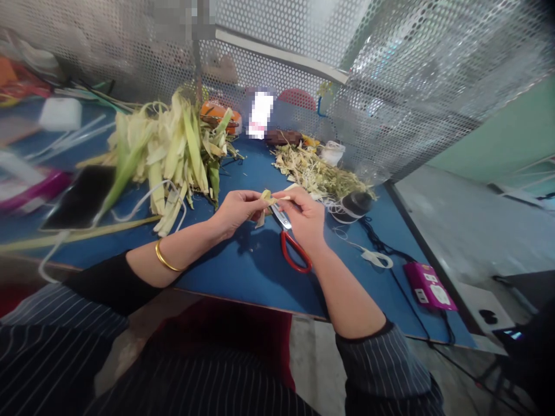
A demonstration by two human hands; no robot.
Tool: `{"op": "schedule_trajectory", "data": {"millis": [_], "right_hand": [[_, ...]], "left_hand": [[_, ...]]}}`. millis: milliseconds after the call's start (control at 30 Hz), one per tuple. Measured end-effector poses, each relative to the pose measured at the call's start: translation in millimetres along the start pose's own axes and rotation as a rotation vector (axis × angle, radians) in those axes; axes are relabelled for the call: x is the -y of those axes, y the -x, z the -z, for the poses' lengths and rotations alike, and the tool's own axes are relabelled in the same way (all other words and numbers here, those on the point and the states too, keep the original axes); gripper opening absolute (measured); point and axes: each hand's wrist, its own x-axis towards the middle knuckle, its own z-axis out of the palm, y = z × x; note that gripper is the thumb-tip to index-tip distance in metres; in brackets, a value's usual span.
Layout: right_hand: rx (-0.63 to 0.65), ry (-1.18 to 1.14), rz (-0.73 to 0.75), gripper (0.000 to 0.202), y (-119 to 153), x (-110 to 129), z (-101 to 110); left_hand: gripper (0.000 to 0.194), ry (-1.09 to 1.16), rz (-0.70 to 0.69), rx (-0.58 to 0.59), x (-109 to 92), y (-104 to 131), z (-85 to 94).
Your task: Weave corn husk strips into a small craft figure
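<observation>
Between my two hands is a small piece of pale corn husk [267,198], pinched by the fingertips. My left hand [237,212] is closed on its left side, with a strip of husk hanging below the fingers. My right hand [306,215] pinches the other side, its fingertips close to the left ones. Red-handled scissors [299,254] lie on the blue table beneath my right hand, their blades partly hidden by it. A heap of long corn husks [173,147] is beyond my left hand. Husk scraps [316,170] are piled beyond my right.
A black spool [356,205] with white thread stands right of my hands. A phone [78,196] with a white cable lies at the left. Near the right table edge [433,254] are a purple packet [430,286] and dark cables. A perforated metal screen [277,63] rises behind.
</observation>
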Motion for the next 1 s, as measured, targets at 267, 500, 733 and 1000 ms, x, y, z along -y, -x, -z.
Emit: {"op": "schedule_trajectory", "data": {"millis": [267,500,733,1000], "right_hand": [[-0.002,-0.185,-0.261,0.01,-1,0,-4],[0.023,0.002,-0.29,0.01,2,-5,-2],[0.043,0.064,-0.315,0.01,2,-8,-2],[0.087,-0.11,-0.343,0.021,-1,-7,-6]], "left_hand": [[0.02,-0.066,-0.058,-0.011,4,-2,-0.3],[0.03,-0.242,-0.17,-0.065,14,-6,3.3],[0.032,-0.488,-0.294,-0.074,16,-3,4.3],[0.022,-0.778,-0.376,-0.022,8,2,3.1]]}}
